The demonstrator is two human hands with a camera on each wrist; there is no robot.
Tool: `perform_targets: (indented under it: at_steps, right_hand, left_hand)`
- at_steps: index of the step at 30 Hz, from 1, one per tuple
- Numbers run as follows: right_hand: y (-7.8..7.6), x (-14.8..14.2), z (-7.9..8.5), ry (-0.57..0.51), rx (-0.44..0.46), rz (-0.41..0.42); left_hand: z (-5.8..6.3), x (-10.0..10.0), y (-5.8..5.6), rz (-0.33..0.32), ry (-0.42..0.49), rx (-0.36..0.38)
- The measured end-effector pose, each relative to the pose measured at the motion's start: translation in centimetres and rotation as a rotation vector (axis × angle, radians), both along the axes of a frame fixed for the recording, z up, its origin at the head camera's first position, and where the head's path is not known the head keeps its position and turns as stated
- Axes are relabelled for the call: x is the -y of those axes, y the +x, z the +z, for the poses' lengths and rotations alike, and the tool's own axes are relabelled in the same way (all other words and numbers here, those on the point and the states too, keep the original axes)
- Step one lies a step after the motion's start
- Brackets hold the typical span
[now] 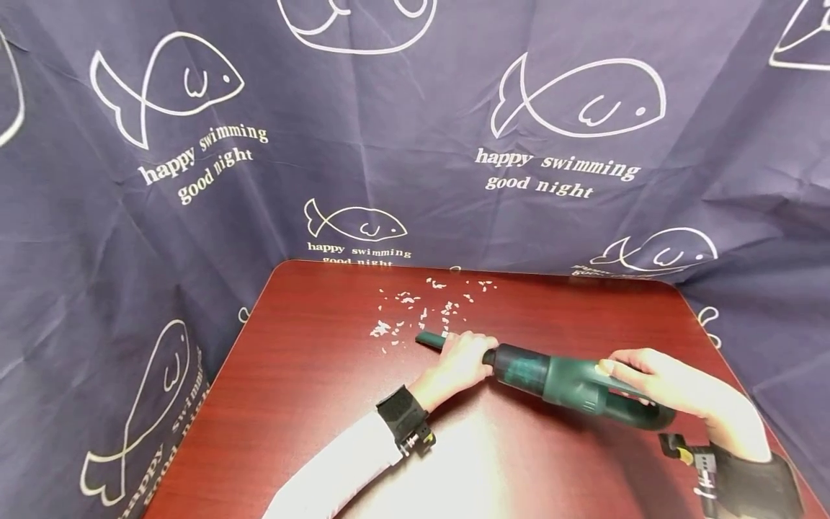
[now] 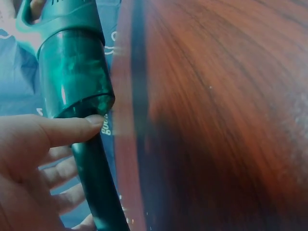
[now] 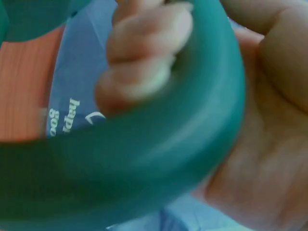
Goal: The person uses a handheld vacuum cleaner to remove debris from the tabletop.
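Note:
A green handheld vacuum cleaner (image 1: 573,386) is held above the red-brown table by both hands. My right hand (image 1: 668,382) grips its loop handle (image 3: 192,139), the fingers curled through the loop. At the front, my left hand (image 1: 459,364) holds the slim crevice nozzle (image 2: 98,178) where it joins the translucent dust cup (image 2: 77,72); the thumb lies across that joint. The nozzle tip (image 1: 426,338) points left, close to scattered white scraps (image 1: 381,329) that look like torn paper. Whether the tip touches the tabletop I cannot tell.
The table (image 1: 272,404) has rounded far corners. More white bits (image 1: 407,297) lie spread towards its back edge. A dark blue-grey curtain (image 1: 415,144) with fish drawings hangs round the back and sides. Both wrists wear black straps (image 1: 402,414) with small devices.

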State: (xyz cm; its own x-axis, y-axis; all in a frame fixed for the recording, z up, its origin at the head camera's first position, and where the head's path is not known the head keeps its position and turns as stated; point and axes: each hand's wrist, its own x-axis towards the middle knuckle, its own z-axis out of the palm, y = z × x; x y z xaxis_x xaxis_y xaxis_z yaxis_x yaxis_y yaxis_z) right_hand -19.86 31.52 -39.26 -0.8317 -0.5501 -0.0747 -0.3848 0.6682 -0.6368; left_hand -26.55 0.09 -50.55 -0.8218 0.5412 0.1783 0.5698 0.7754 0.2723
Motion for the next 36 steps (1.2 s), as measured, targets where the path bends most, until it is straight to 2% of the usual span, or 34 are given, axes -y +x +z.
perform_targets:
  at_steps: [4,10,16,18,21,24,28,30,33,36]
  right_hand:
    - [-0.3,-0.6,-1.1,-0.036,0.064,0.016]
    - [-1.2,-1.2,-3.5,-0.127,0.063,0.077]
    - [-1.8,-1.3,-6.5,-0.138,-0.086,0.108]
    - [-2.5,-1.2,-7.2,-0.135,-0.139,0.096]
    - [-3.7,-1.5,-7.7,-0.128,-0.158,0.076]
    - [-4.9,-1.6,-8.4,-0.102,-0.175,0.024]
    - [-6.4,-1.3,-10.3,-0.052,-0.198,-0.069]
    - [-6.5,-0.7,-11.7,-0.002,-0.222,-0.119]
    - [-6.4,0.4,-13.4,0.089,-0.255,-0.217]
    - [-5.3,1.6,-14.9,0.143,-0.286,-0.342]
  left_hand:
    - [-0.6,-0.1,0.1,-0.009,-0.008,0.014]
    - [-2.3,-0.1,0.4,-0.008,0.005,0.014]
    - [-4.0,1.0,1.0,-0.033,0.075,0.051]
    - [-4.2,1.6,1.1,-0.037,0.103,0.070]
    - [-4.3,2.0,1.0,-0.049,0.134,0.087]
    - [-4.4,2.2,0.9,-0.066,0.171,0.096]
    - [-4.6,2.9,1.3,-0.085,0.213,0.090]
    - [-4.9,3.3,2.1,-0.085,0.207,0.087]
    - [-5.2,3.9,3.1,-0.062,0.159,0.044]
    - [-5.7,4.3,4.2,-0.038,0.105,-0.010]
